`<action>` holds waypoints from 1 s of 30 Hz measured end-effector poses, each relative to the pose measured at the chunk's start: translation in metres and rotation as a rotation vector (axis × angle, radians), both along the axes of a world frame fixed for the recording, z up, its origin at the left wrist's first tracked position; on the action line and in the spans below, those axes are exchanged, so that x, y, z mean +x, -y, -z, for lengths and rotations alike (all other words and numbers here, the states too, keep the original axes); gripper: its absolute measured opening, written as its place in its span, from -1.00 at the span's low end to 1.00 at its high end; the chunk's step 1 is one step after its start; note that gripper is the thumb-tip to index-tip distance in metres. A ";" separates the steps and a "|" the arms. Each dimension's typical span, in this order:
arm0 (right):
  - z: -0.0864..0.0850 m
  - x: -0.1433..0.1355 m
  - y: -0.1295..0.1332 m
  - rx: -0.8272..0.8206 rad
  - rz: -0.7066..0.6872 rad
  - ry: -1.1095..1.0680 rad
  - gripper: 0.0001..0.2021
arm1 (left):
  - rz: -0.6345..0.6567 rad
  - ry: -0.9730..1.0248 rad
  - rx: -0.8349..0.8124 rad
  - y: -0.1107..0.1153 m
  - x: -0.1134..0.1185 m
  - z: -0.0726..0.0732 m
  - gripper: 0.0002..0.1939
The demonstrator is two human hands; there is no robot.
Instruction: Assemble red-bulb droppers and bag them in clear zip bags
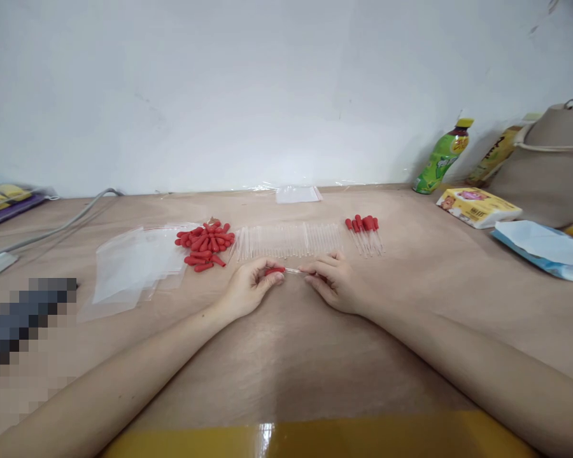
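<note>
Near side of the tube row [286, 242]: left hand [251, 286] pinches a red bulb [275, 270], right hand [337, 283] a slim clear tube [293, 271] meeting it. Bulb looks soft, grippy; tube light, stiff, probably brittle; best held close to the bulb.

Red bulbs [213, 244], clear tubes [286, 240], brown tabletop [267, 356], bluish-white wall [219, 95], green bottle [437, 162] with yellow cap [465, 122]

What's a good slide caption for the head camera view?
Left hand holding a red bulb, right hand a clear tube, before a row of similar tubes.
</note>
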State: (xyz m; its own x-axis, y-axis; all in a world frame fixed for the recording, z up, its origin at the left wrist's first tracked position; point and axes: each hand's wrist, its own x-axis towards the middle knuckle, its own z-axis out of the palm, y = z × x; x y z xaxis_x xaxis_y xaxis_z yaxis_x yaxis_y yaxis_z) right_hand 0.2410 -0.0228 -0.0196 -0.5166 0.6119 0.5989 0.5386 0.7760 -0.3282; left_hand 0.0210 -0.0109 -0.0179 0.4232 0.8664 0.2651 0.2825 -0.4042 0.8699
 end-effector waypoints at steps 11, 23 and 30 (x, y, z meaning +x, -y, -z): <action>0.000 0.005 -0.004 -0.032 -0.087 0.011 -0.80 | 0.090 -0.105 0.047 0.008 -0.002 -0.006 -0.82; -0.009 0.004 0.001 0.102 0.038 0.164 -0.78 | 0.045 -0.184 0.144 0.012 -0.001 -0.005 -0.78; -0.015 0.001 0.004 0.144 0.029 0.217 -0.75 | 0.037 -0.252 0.211 0.014 0.000 -0.009 -0.81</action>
